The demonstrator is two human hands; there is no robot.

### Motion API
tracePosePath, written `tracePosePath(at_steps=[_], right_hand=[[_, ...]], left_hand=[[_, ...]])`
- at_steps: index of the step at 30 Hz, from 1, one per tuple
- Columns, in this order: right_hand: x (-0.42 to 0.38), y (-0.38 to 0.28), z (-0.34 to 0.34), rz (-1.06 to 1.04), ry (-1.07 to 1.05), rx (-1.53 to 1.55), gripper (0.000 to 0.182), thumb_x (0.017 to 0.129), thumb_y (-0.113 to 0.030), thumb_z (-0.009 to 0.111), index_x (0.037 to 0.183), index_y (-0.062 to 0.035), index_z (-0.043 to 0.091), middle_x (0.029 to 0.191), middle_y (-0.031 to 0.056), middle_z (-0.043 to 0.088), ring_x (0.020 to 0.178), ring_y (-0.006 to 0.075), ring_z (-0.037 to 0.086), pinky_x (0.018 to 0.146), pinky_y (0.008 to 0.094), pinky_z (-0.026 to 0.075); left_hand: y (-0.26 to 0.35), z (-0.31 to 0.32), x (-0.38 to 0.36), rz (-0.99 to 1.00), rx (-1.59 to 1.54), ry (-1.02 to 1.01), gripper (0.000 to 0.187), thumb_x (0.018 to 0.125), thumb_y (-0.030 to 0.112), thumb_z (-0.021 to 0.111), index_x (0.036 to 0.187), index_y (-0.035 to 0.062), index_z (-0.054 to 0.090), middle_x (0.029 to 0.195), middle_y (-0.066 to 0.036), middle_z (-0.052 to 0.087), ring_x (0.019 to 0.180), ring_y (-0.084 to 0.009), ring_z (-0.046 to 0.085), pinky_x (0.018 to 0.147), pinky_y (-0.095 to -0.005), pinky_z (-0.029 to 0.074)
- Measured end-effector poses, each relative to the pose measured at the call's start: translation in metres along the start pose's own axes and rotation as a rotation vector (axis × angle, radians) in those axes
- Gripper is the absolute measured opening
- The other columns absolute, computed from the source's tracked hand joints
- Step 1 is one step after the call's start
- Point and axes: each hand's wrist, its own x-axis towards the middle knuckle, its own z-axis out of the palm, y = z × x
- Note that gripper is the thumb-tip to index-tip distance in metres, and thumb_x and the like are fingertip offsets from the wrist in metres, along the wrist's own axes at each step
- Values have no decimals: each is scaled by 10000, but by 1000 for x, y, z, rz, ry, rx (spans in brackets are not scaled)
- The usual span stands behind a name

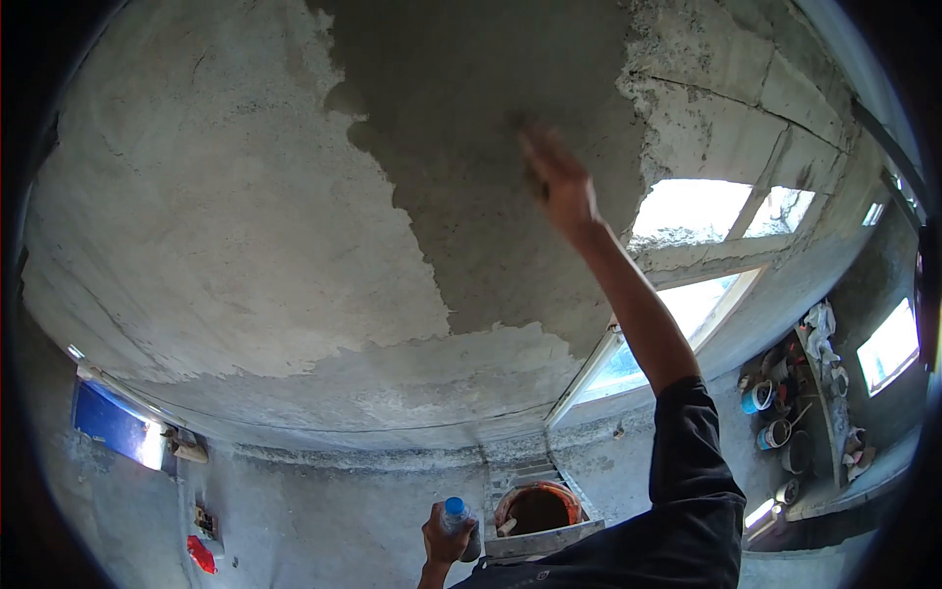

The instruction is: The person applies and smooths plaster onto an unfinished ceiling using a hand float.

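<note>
My right hand [563,185] is stretched up to a dark, damp-looking patch of plaster [491,226] on the wall. Motion smears its fingers, and I cannot tell whether they hold anything. Down at the bottom, my left hand [442,538] is wrapped round a clear plastic bottle [460,520] with a blue cap, held upright. Just right of the bottle stands a bucket [572,504] with an orange-red rim and dark contents. A pale object [506,527] rests at the bucket's left inner edge.
Lighter, dry plaster [226,216] borders the dark patch. A window [618,368] lies behind my right arm. Several pails [758,397] and a plank [822,393] are at the right. A blue panel [110,424] and a red item [202,556] lie at the left.
</note>
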Motion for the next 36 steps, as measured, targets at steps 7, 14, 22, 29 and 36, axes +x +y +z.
tracePosePath(at_steps=[7,14,22,29,36], right_hand=[[-40,11,39,-123,-118,-89,574,751,7,620,1291,-145,498,1313,140,487,1183,332,493,852,372,541],[-12,-20,-1,107,42,77,505,774,14,589,1254,-134,536,1272,114,532,1146,343,522,856,368,533],[-39,-1,47,-105,-246,-32,558,768,-104,644,1297,-144,474,1336,82,469,1218,279,466,949,370,480],[-57,-37,4,8,-309,332,486,796,-21,628,1252,-148,521,1294,73,522,1120,224,564,898,308,519],[55,68,-48,58,250,-96,534,783,-41,602,1284,-202,508,1308,74,506,1131,289,540,885,338,516]], left_hand=[[0,1,1,-37,-69,-9,501,701,416,763,957,57,526,775,-122,653,742,-298,670,657,-384,523],[6,0,-5,-71,-5,-19,482,688,367,778,967,65,527,803,-129,656,772,-303,668,675,-388,520],[4,1,-2,-69,-6,-34,482,686,361,779,974,66,528,818,-131,657,786,-312,664,691,-394,521],[2,3,-3,-29,-27,0,498,689,402,769,965,64,530,794,-125,659,759,-310,669,667,-389,524],[-7,2,-3,-53,-7,-19,531,682,451,765,947,57,527,762,-115,654,734,-300,670,655,-382,523]])
